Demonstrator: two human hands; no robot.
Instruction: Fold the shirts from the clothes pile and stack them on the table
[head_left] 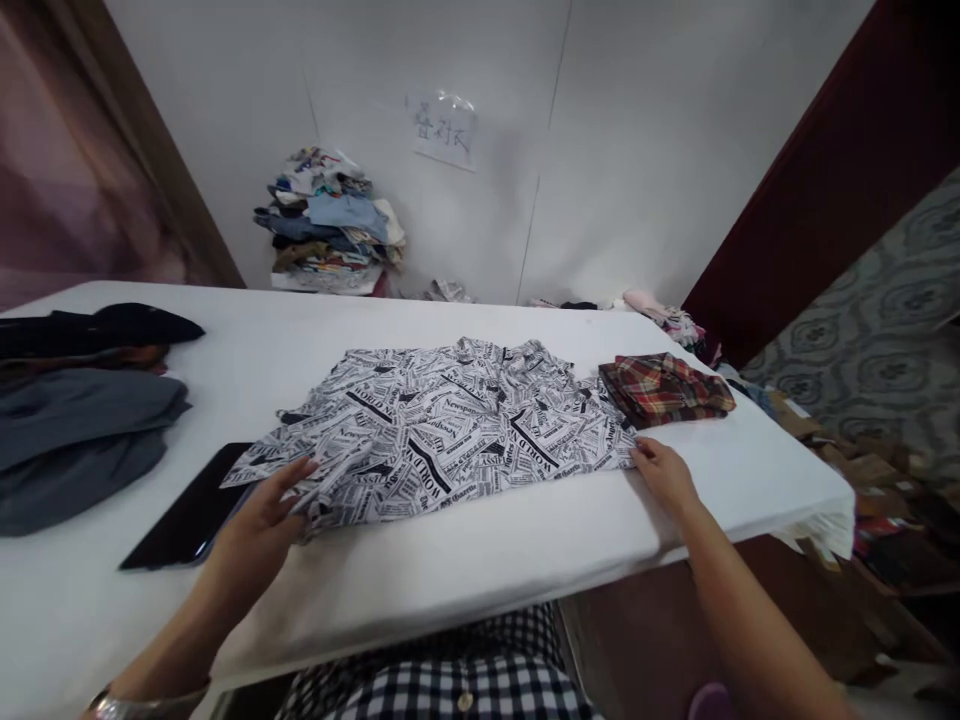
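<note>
A short-sleeved collared shirt (457, 425) with a black-and-white newspaper print lies spread on the white table, its collar pointing away from me. At its lower left edge, my left hand (262, 520) has its fingers and thumb closed on the fabric near the sleeve. My right hand (664, 475) pinches the lower right corner of the shirt between thumb and fingers. A black flat tablet-like object (191, 510) lies left of my left hand, partly under the left sleeve. Just beyond my right hand is a folded red plaid shirt (667, 388), close to the printed shirt's right sleeve.
Dark and grey folded clothes (82, 420) lie on the table's left side. A tall pile of clothes (330, 225) stands behind the far edge by the wall. More clothes (667, 315) lie past the far right corner. A handwritten sign (444, 130) hangs on the wall.
</note>
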